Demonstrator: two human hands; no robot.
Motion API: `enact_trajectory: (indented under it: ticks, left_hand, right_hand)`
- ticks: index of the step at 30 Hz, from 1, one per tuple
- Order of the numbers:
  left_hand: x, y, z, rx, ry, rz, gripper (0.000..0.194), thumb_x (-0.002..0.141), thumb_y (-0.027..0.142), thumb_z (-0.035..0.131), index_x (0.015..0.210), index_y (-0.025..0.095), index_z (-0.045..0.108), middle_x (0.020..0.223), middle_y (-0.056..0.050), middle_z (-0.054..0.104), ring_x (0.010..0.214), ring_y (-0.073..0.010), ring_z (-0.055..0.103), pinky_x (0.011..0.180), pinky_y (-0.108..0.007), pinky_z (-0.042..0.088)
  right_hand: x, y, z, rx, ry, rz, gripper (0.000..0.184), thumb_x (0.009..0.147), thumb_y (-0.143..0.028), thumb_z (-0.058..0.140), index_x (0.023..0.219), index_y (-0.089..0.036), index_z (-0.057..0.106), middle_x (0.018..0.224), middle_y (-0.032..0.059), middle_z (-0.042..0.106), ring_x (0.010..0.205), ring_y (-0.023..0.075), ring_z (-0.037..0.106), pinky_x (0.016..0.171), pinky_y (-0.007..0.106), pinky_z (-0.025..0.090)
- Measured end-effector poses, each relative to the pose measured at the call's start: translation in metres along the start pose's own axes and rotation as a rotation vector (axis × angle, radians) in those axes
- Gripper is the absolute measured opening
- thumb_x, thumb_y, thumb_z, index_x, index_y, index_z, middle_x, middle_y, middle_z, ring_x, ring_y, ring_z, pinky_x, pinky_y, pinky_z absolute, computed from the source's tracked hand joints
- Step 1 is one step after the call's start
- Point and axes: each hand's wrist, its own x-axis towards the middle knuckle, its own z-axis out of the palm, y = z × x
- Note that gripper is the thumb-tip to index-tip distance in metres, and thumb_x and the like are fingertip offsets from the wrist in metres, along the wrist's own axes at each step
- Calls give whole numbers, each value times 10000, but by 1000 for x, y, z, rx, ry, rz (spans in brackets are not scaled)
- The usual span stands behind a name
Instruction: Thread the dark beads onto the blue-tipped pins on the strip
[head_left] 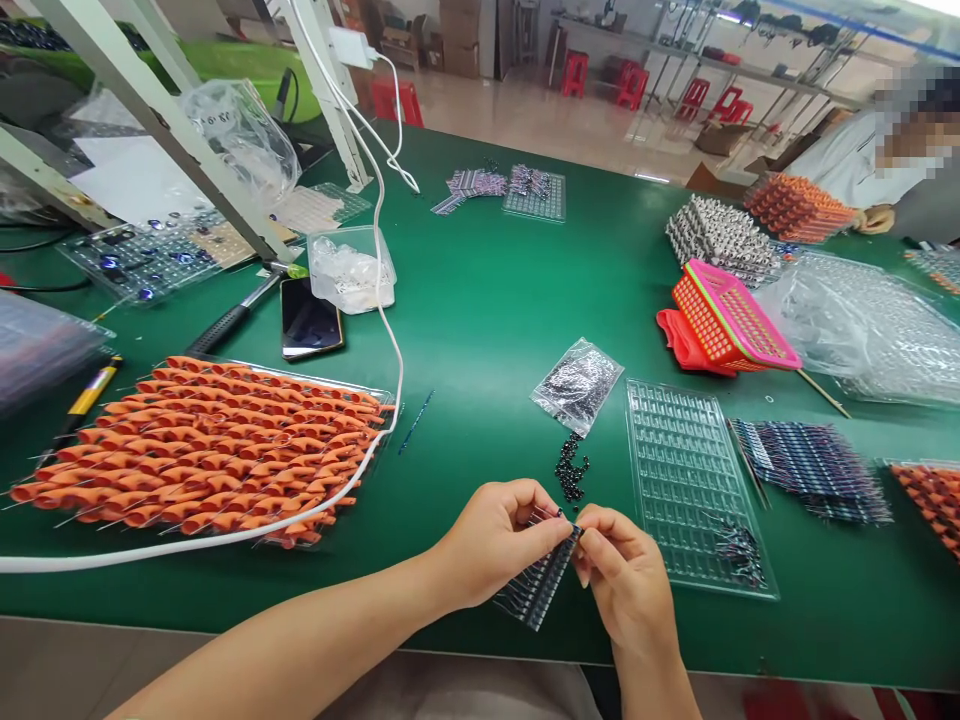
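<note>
My left hand (491, 540) grips a dark strip panel of small circuit boards (551, 585) with thin wires along its side, held tilted above the table's front edge. At the panel's upper end, the thumb and fingertips of my right hand (626, 575) are pinched together; whatever lies between them is too small to make out. Just beyond my fingers, small black beads or parts (572, 468) are scattered on the green tabletop. They trail from a clear plastic bag (579, 385) of the same black pieces. Right of my hands lies a clear blister tray (675, 450) with a few wired pieces (741, 555) in its near corner.
Orange molded parts (217, 440) fill a tray at left, crossed by a white cable (386, 330). A phone (311, 318), hammer (236, 315) and plastic tub (352, 270) lie behind. Stacked wired boards (814, 470) and a pink basket (739, 315) are right; a person (855, 160) sits beyond.
</note>
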Motion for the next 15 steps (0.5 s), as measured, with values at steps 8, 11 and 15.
enact_trajectory:
  ticks: [8, 11, 15]
  left_hand:
    - [-1, -2, 0, 26, 7, 27, 219, 702, 297, 751, 693, 151, 588, 600, 34, 581, 563, -93, 506, 573, -233, 390]
    - [-2, -1, 1, 65, 16, 46, 197, 718, 293, 725, 689, 150, 592, 600, 30, 578, 561, -92, 501, 567, -232, 390]
    - [-3, 0, 1, 79, 21, 38, 184, 713, 283, 719, 683, 152, 594, 598, 31, 578, 556, -91, 499, 560, -229, 385]
  right_hand:
    - [0, -1, 2, -9, 20, -2, 212, 782, -375, 765, 763, -170, 719, 625, 9, 599, 497, 94, 517, 429, 187, 441]
    - [0, 0, 1, -46, 30, -12, 215, 795, -377, 755, 766, -168, 712, 619, 1, 578, 502, 94, 513, 438, 191, 438]
    - [-1, 2, -1, -111, 24, -34, 220, 819, -381, 732, 771, -168, 703, 626, -4, 558, 513, 97, 508, 455, 202, 440]
